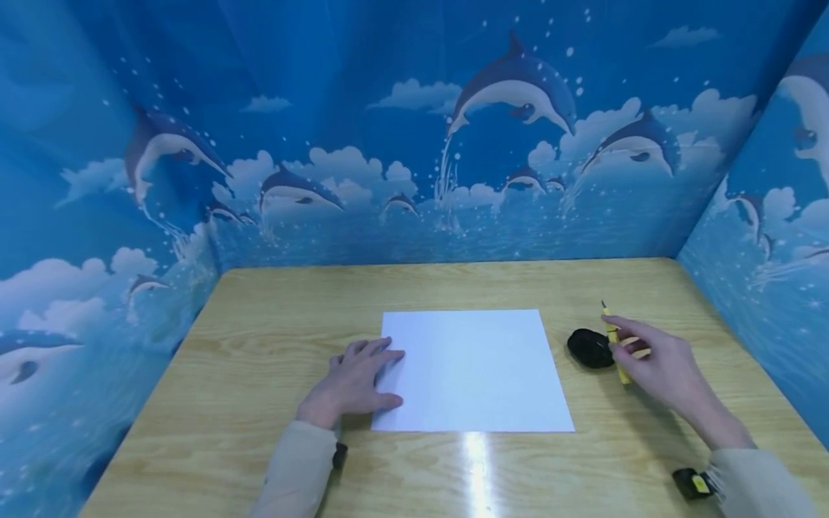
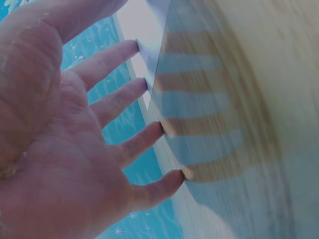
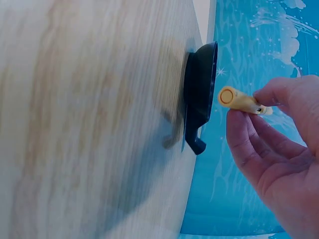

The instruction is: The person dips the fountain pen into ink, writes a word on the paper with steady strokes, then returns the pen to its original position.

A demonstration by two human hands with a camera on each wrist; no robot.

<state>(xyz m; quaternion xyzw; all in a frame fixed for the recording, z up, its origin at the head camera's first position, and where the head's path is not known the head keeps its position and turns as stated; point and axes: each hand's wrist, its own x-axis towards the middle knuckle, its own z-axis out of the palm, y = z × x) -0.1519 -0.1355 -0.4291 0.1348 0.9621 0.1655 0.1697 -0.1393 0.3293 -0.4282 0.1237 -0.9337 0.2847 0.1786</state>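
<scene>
A blank white sheet of paper lies flat on the wooden table. My left hand rests at its left edge, fingers spread; in the left wrist view, some fingertips touch the paper and others the wood. Off to the right, my right hand pinches a yellow brush between thumb and fingers, its thin dark tip pointing away from me. The brush is held up above the table beside a small black dish. From the right wrist, the dish shows a short bent projection.
Blue curtains with dolphins stand along the table's back and sides. Dark wrist devices sit by both sleeves. A bright reflection lies on the table in front of the paper.
</scene>
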